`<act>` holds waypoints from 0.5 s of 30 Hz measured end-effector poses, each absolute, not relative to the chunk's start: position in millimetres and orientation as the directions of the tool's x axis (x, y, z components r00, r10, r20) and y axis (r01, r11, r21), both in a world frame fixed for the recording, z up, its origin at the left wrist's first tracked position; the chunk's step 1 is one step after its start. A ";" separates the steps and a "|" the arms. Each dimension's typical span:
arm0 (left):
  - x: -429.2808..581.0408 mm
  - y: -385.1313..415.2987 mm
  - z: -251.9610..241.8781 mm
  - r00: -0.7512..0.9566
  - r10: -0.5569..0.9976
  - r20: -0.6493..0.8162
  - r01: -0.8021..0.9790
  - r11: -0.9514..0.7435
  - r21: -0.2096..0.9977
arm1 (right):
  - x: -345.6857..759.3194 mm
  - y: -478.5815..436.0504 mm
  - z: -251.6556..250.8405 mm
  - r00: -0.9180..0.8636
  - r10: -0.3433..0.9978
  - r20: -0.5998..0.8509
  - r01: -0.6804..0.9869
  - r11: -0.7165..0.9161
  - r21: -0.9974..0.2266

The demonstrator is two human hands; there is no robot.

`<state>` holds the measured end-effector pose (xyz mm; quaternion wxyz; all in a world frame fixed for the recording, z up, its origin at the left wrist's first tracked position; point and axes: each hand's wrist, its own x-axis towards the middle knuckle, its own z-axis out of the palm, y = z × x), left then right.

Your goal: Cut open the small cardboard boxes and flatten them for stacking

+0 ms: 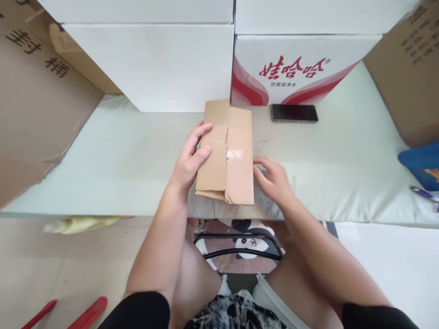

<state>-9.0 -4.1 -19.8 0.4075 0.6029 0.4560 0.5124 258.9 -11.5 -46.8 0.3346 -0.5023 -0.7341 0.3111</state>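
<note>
A small brown cardboard box (214, 169) lies on the pale green cloth near its front edge, with a dark torn-looking line along the middle of its top and a shiny patch beside it. One end flap at the near side gapes a little. My left hand (192, 157) grips the box's left side, thumb and fingertips on the top face. At the right side, my right hand (272, 178) has its fingers curled, with thumb and index tips against the box's edge; its other fingers are partly hidden.
White cartons (181, 68) are stacked behind the box, one carton (302, 55) with red lettering. A phone (294, 113) lies before it. Large brown cartons (41, 105) flank the surface. A blue item (420, 167) and a pen (424, 193) sit at far right.
</note>
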 end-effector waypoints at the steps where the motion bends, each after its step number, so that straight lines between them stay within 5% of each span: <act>1: -9.3 -3.8 -21.3 0.054 0.970 0.237 0.112 -0.242 0.964 | 261.0 -8.7 -49.4 -0.230 0.947 0.223 0.589 0.318 -0.743; 4: -6.9 -3.2 -24.9 0.047 0.971 0.233 0.047 -0.235 0.971 | 263.2 -0.3 -58.7 -0.208 0.946 0.247 0.758 0.316 -0.570; 7: -2.1 -4.1 -26.2 0.046 0.977 0.209 -0.054 -0.206 0.977 | 260.1 3.5 -66.7 -0.269 0.960 0.077 0.849 0.274 -0.452; 15: 0.6 -3.9 -29.0 0.067 0.975 0.209 -0.108 -0.202 0.974 | 256.7 3.2 -64.5 -0.266 0.960 0.089 0.860 0.278 -0.427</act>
